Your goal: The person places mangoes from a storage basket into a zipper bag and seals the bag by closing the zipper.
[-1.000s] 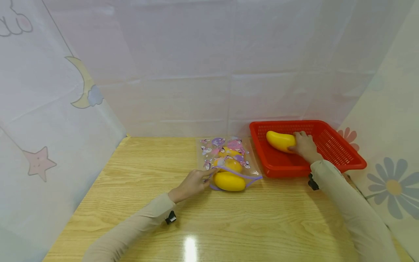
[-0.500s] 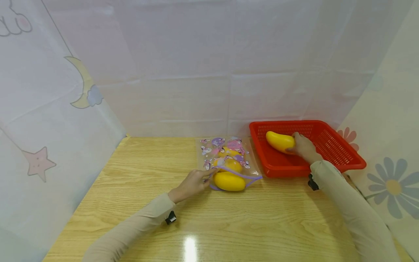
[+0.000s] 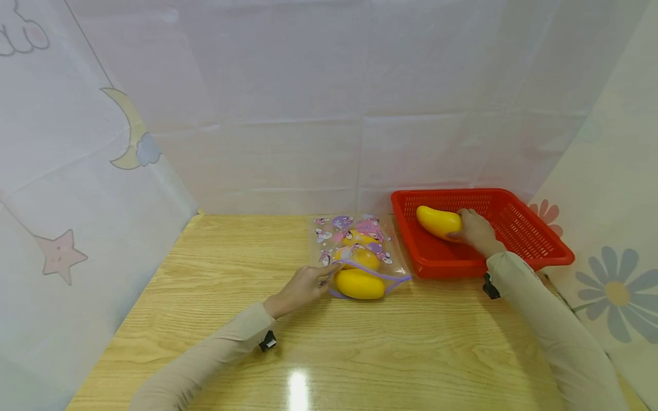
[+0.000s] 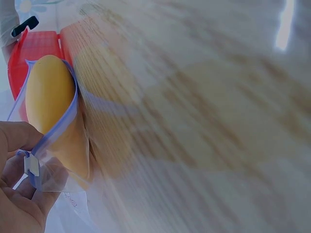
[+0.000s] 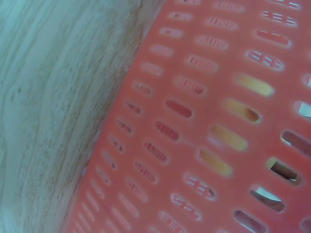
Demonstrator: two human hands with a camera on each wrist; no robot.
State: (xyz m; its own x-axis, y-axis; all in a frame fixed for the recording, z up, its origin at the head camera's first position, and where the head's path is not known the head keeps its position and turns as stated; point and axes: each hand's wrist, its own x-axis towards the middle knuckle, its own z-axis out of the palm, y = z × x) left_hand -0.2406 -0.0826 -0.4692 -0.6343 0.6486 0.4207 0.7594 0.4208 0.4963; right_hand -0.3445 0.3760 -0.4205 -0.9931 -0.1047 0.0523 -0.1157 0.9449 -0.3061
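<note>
A clear printed zip bag [image 3: 319, 240] with a purple-edged mouth lies on the table, several yellow mangoes inside. The nearest mango [image 3: 360, 284] shows at its open mouth. My left hand [image 3: 303, 288] pinches the left corner of that mouth; in the left wrist view the white zip slider [image 4: 32, 165] sits between thumb and fingers. Inside the red basket [image 3: 457, 268], my right hand [image 3: 478, 231] grips the right end of another yellow mango [image 3: 437, 221]. In the right wrist view the basket wall [image 5: 194, 116] hides this hand, and only yellow shows through its slots.
The basket stands right of the bag, close to the back wall sheet [image 3: 288, 160]. A printed side sheet [image 3: 617, 228] borders the right. Wooden tabletop [image 3: 390, 354] extends in front of the bag and to its left.
My right hand and the mango it holds have shifted very slightly left within the basket. The left hand and the bag have stayed in place.
</note>
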